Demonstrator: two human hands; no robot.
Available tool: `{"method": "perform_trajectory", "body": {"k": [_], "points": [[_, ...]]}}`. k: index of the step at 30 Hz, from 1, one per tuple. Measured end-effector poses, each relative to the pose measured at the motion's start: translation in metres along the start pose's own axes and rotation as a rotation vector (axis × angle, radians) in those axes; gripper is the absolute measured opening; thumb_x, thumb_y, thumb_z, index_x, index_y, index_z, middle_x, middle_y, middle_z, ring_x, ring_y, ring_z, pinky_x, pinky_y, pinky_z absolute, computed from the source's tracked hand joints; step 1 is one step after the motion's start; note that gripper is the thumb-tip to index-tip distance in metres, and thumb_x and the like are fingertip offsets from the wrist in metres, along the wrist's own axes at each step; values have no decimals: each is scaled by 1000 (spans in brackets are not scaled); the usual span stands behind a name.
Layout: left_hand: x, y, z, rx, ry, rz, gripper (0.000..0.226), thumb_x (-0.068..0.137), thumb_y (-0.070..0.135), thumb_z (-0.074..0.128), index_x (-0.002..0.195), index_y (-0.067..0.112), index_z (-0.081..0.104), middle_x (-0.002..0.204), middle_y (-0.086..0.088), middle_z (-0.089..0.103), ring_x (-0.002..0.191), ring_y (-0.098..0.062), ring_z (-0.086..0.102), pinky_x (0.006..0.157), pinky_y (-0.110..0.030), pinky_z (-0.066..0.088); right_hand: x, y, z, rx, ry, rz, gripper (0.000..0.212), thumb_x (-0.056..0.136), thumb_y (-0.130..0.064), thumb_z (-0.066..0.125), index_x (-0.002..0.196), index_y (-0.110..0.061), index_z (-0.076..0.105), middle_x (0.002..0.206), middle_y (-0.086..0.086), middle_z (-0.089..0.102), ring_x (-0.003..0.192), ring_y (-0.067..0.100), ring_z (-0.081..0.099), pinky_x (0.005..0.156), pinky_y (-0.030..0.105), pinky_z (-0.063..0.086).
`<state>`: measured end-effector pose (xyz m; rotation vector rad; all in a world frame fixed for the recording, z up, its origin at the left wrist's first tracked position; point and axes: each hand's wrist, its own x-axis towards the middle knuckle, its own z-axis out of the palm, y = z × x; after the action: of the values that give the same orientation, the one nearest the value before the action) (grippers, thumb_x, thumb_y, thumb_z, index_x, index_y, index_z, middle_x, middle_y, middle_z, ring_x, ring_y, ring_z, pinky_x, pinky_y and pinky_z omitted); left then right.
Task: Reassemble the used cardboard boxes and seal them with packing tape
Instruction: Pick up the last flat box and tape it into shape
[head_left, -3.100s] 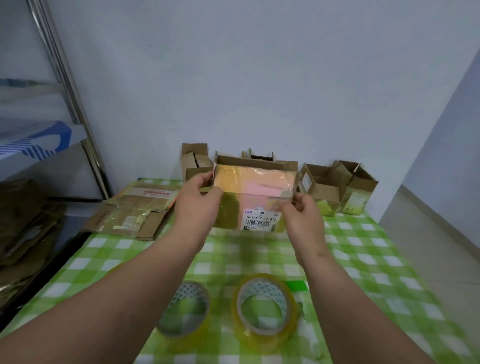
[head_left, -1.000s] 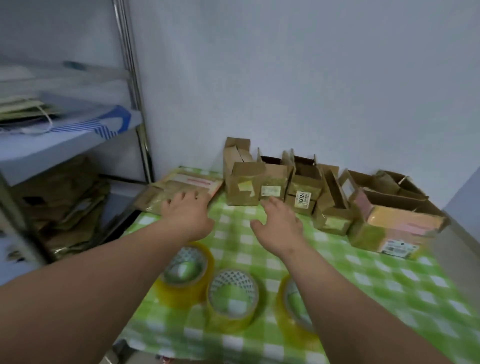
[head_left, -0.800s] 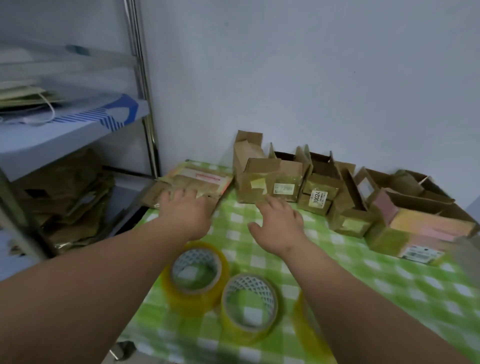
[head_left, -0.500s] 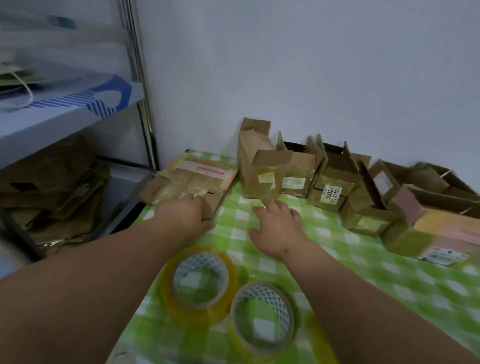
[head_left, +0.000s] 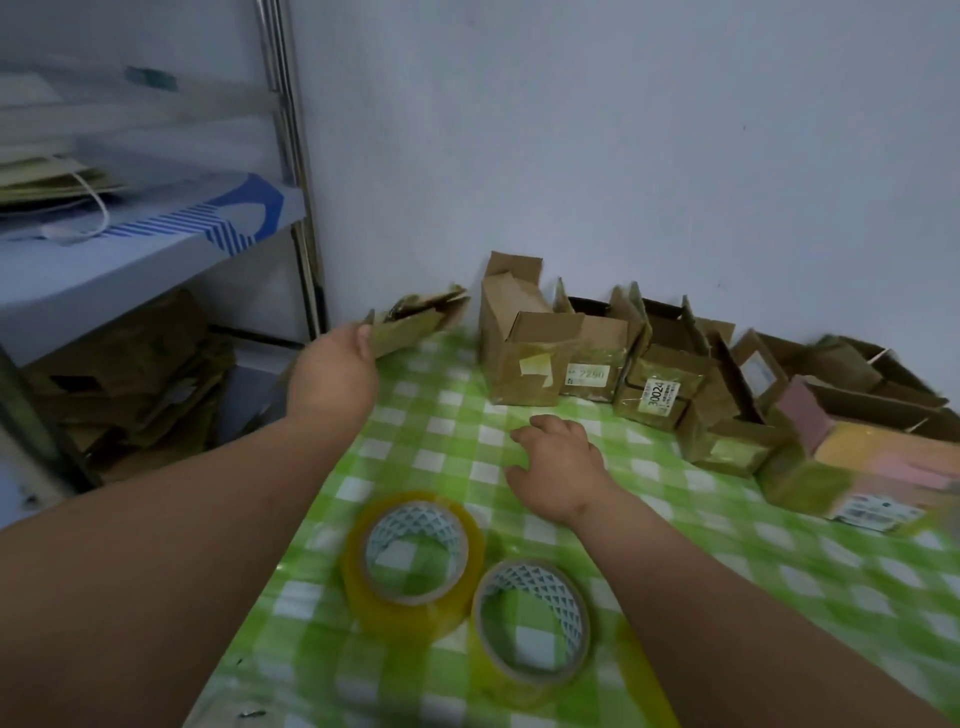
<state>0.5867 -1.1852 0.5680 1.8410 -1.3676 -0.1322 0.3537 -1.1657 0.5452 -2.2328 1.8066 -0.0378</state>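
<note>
1. At the far left corner of a table covered in a green-and-white checked cloth (head_left: 727, 525), a flattened brown cardboard box (head_left: 415, 322) is gripped at its near edge by the left hand (head_left: 332, 374), with the thumb laid over the top of the sheet; the piece is held tilted, its far end raised off the cloth.

2. Nearer the middle of the table, the right hand (head_left: 558, 467) is seen palm-down just above or on the cloth (contact cannot be told), its fingers loosely bent and nothing held in them.

3. Along the grey-blue wall, a row of small open brown cardboard boxes (head_left: 613, 358) is lined up, flaps standing, with white printed labels shown on two of their fronts.

4. At the right end of that row, a larger brown cardboard box with a yellow-and-pink top face (head_left: 862, 467) is set down on the cloth, a white barcode label visible on its near side.

5. Close to the camera, between the two forearms, a roll of yellowish clear packing tape (head_left: 413, 564) is laid flat, and a second, similar roll of clear tape (head_left: 532, 623) is placed just beside it to the right, touching or nearly so.

6. Left of the table, a metal-posted shelving unit (head_left: 291, 171) is seen, with a heap of flattened brown cardboard (head_left: 130, 384) stacked on its lower level.
</note>
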Motion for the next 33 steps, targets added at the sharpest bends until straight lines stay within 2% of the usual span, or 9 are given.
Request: {"method": "perform_trajectory", "body": {"k": [3, 6, 13, 17, 20, 22, 24, 27, 33], "points": [[-1, 8, -26, -99, 107, -116, 40, 108, 28, 31, 109, 1, 60, 89, -11, 52, 80, -23, 43, 69, -32, 29, -13, -4, -4, 29, 16, -13, 55, 96, -36, 51, 149, -25, 38, 158, 3, 25, 143, 28, 19, 114, 43, 25], [-7, 13, -48, -221, 174, -194, 41, 108, 29, 30, 110, 0, 60, 96, -12, 54, 89, -27, 50, 76, -34, 35, -26, -10, -8, 47, 42, -29, 54, 96, -36, 51, 148, -25, 40, 157, 3, 27, 143, 28, 20, 114, 42, 27], [-36, 29, -98, -415, 217, -149, 35, 106, 36, 34, 99, 13, 59, 92, -6, 59, 90, -23, 56, 82, -37, 45, -61, -10, -24, 234, 157, -12, 49, 97, -34, 54, 144, -24, 45, 151, 3, 36, 140, 29, 26, 113, 41, 30], [-53, 49, -111, -586, 195, -127, 35, 106, 38, 36, 100, 17, 63, 92, -1, 62, 87, -16, 62, 76, -34, 55, -81, 5, -36, 361, 266, 26, 49, 95, -32, 57, 142, -21, 48, 146, 7, 41, 136, 29, 36, 109, 42, 38], [-70, 76, -108, -655, 179, -103, 32, 107, 33, 37, 104, 12, 61, 92, -1, 59, 79, -8, 58, 51, -11, 49, -96, 20, -46, 455, 340, 56, 51, 94, -28, 58, 143, -20, 47, 146, 5, 43, 134, 27, 41, 108, 40, 40], [-80, 94, -99, -733, 125, -112, 29, 107, 31, 38, 96, 16, 60, 95, -2, 60, 83, -10, 60, 51, -12, 51, -106, 32, -55, 551, 400, 77, 55, 94, -27, 60, 145, -18, 43, 147, 5, 43, 134, 25, 43, 110, 40, 39], [-89, 111, -90, -834, 24, -159, 28, 106, 31, 40, 89, 23, 60, 101, -6, 63, 91, -20, 67, 62, -28, 61, -115, 48, -63, 664, 468, 118, 60, 94, -26, 59, 149, -17, 37, 151, 6, 39, 138, 25, 39, 113, 43, 35], [-98, 129, -75, -890, -130, -204, 24, 106, 32, 42, 96, 21, 62, 112, -13, 64, 98, -30, 68, 74, -44, 62, -130, 69, -75, 856, 547, 163, 67, 98, -29, 55, 155, -22, 21, 160, 2, 26, 146, 23, 28, 118, 46, 29], [-108, 140, -41, -855, -379, -194, 24, 105, 33, 43, 100, 23, 63, 116, -11, 65, 95, -37, 69, 70, -41, 61, -148, 81, -80, 1093, 561, 120, 56, 105, -42, 37, 156, -36, 14, 162, -7, 18, 148, 18, 23, 118, 40, 24]]}}
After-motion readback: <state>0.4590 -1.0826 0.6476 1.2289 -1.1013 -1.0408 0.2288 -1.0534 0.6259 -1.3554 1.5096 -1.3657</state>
